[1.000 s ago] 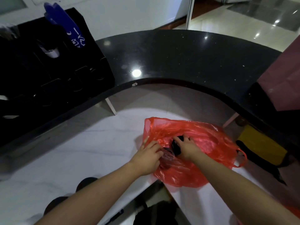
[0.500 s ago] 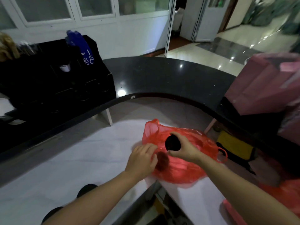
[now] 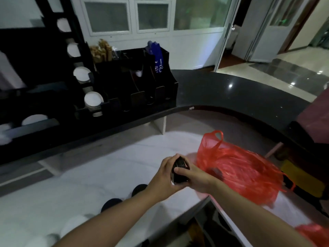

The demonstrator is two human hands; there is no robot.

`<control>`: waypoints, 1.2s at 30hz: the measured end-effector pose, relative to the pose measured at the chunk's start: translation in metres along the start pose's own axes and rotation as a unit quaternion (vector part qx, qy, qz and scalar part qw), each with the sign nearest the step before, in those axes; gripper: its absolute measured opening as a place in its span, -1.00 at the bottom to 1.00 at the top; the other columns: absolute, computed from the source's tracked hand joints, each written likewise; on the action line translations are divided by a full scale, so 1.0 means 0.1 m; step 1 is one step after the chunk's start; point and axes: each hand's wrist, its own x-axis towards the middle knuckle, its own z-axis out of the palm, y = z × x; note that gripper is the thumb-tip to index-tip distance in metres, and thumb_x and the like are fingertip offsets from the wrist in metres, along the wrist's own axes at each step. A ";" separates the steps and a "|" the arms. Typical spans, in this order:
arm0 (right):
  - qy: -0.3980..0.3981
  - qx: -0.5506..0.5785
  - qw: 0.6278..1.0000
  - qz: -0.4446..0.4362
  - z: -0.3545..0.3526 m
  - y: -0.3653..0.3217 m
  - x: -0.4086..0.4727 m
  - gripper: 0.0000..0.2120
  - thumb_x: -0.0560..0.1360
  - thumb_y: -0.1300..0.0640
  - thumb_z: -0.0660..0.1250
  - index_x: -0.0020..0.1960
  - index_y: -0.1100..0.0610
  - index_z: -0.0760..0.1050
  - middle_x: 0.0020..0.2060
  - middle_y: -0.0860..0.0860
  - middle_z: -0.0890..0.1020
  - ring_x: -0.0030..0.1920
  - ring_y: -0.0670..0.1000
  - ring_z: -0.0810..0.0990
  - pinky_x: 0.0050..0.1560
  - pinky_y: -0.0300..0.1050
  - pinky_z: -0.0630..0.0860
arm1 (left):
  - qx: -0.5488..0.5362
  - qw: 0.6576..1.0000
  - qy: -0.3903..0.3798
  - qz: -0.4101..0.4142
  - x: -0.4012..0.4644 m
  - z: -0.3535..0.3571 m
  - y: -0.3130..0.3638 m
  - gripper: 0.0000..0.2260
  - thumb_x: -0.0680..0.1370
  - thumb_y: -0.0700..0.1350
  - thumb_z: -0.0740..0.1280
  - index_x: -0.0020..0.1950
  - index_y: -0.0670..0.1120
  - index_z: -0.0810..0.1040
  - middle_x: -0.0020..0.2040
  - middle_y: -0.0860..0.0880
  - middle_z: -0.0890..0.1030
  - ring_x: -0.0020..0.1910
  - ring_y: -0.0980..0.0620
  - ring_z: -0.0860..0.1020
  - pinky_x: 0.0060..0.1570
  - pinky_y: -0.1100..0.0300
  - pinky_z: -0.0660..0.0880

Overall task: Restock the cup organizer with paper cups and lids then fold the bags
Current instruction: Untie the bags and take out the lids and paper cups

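Both hands grip a stack of black lids (image 3: 179,171) just left of the red plastic bag (image 3: 238,166), above the white marble counter (image 3: 110,168). My left hand (image 3: 164,177) wraps the stack from the left and my right hand (image 3: 195,177) clasps it from the right. The bag lies crumpled on the counter with one handle (image 3: 218,135) sticking up. The black cup organizer (image 3: 124,86) stands on the raised dark countertop at the left, with white cups or lids (image 3: 93,99) showing in its round slots.
Two black lids (image 3: 139,188) and white lids (image 3: 76,225) lie on the marble near my left forearm. A pink box (image 3: 315,111) sits at the right edge. A second red bag (image 3: 313,234) shows at bottom right. The curved dark countertop (image 3: 231,93) rings the work surface.
My right hand has lifted the black lid stack out of the red bag and carried it left. My left hand has left the bag and closed on the stack. The view tilted up.
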 end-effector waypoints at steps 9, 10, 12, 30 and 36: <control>0.035 -0.239 0.966 0.091 0.05 -0.15 0.24 -0.61 0.60 -0.18 0.31 0.24 0.09 0.56 0.08 0.11 0.69 0.05 0.10 0.70 -0.01 -0.07 0.59 | 0.130 0.983 -0.070 -0.110 -0.16 -0.37 -0.28 -0.28 0.39 0.18 0.48 0.44 0.34 0.16 0.34 0.10 0.25 0.32 0.00 0.41 0.33 0.08 0.46; 0.069 -0.284 0.953 0.083 -0.03 -0.19 0.23 -0.64 0.62 -0.12 0.29 0.17 0.16 0.57 0.01 0.12 0.69 -0.08 0.04 0.71 -0.11 -0.11 0.56 | 0.175 0.972 -0.100 -0.124 -0.14 -0.35 -0.30 -0.27 0.38 0.22 0.46 0.44 0.33 0.14 0.36 0.07 0.24 0.33 -0.03 0.39 0.32 0.04 0.46; 0.121 -0.342 0.930 0.054 -0.20 -0.27 0.15 -0.71 0.67 0.04 0.24 -0.01 0.25 0.58 -0.18 0.12 0.66 -0.32 -0.07 0.63 -0.29 -0.22 0.48 | 0.265 0.942 -0.151 -0.140 -0.07 -0.26 -0.32 -0.24 0.38 0.25 0.43 0.47 0.29 0.10 0.38 0.00 0.24 0.32 -0.10 0.38 0.27 -0.01 0.47; 0.341 -0.499 0.796 0.028 -1.96 -0.06 -0.23 -0.75 0.43 0.36 0.29 -0.15 0.03 0.60 -0.18 0.00 0.66 -0.05 0.08 0.62 -0.11 -0.21 0.34 | 0.415 0.840 -0.267 -0.228 0.35 0.54 -0.66 -0.09 0.42 0.22 0.40 0.61 0.13 -0.08 0.48 -0.17 0.19 0.38 -0.26 0.30 0.38 -0.09 0.28; 0.336 -0.518 0.782 0.083 -2.17 0.06 -0.10 -0.74 0.54 0.31 0.26 0.13 0.17 0.66 0.11 0.13 0.70 0.18 0.17 0.63 0.09 -0.12 0.48 | 0.448 0.823 -0.281 -0.210 0.33 0.62 -0.71 0.02 0.41 0.36 0.37 0.61 0.18 -0.26 0.59 -0.17 0.01 0.52 -0.28 0.10 0.47 -0.20 0.14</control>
